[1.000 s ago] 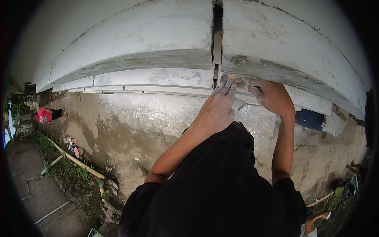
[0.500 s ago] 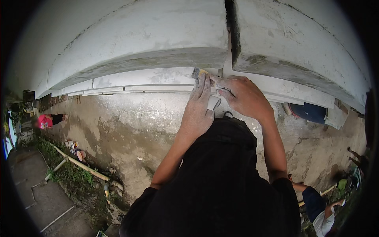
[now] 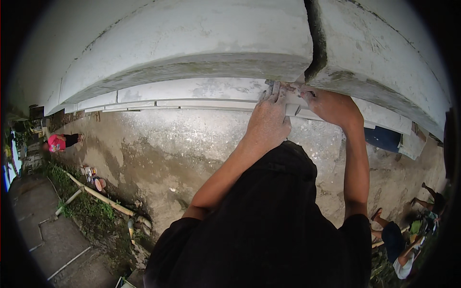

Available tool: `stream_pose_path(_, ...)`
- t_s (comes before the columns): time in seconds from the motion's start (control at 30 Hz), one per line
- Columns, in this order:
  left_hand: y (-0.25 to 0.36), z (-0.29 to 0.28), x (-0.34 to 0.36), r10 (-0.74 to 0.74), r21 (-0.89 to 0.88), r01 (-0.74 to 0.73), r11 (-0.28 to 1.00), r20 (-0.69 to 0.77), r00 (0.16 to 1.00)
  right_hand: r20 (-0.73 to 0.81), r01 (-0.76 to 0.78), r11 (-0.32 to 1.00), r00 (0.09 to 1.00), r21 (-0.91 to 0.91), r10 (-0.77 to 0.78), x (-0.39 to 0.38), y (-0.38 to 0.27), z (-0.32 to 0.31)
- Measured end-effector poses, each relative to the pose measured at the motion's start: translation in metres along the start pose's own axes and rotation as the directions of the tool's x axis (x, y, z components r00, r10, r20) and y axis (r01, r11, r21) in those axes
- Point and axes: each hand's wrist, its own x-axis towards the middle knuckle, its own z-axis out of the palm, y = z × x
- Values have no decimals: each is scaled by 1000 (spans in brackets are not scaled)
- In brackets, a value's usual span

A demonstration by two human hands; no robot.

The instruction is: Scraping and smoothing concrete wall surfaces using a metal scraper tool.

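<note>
My left hand point(image 3: 269, 114), dusty with white powder, reaches up to the white ledge point(image 3: 192, 90) with its fingers stretched out and lying against a small flat tool point(image 3: 290, 87). The tool is grey and brownish, like a scraper, but its exact kind is partly hidden. My right hand point(image 3: 332, 106) is closed round the tool's right end, just below the dark vertical gap point(image 3: 315, 45) in the wall. A pale flat-edged piece point(image 3: 292, 109) shows between my two hands; what supports it is hidden.
Above the ledge a thick white wall overhang point(image 3: 192, 38) juts out. A person in pink point(image 3: 56, 143) stands far left. Other people, one in dark shorts point(image 3: 393, 240), are at lower right. Pipes point(image 3: 103, 198) and small containers point(image 3: 99, 184) lie along the greenery at left.
Both hands have shifted right along the ledge with the small flat tool, closer beneath the wall gap. My view has shifted too, and the gap appears further right.
</note>
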Motion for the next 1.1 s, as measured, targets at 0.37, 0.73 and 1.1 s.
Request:
stream_pose_path(0.37, 2, 5, -15, 235, -95, -226, 969, 90, 968, 30, -56, 989, 998, 135, 53, -56, 19, -6)
stream_pose_path(0.73, 13, 1, -18, 183, 0, -186, 983, 189, 965, 48, -222, 931, 975, 290, 217, -88, -21, 20)
stream_pose_path(1.1, 5, 8, -17, 257, -29, -257, 966, 180, 949, -148, -81, 895, 976, 439, 161, -90, -22, 57)
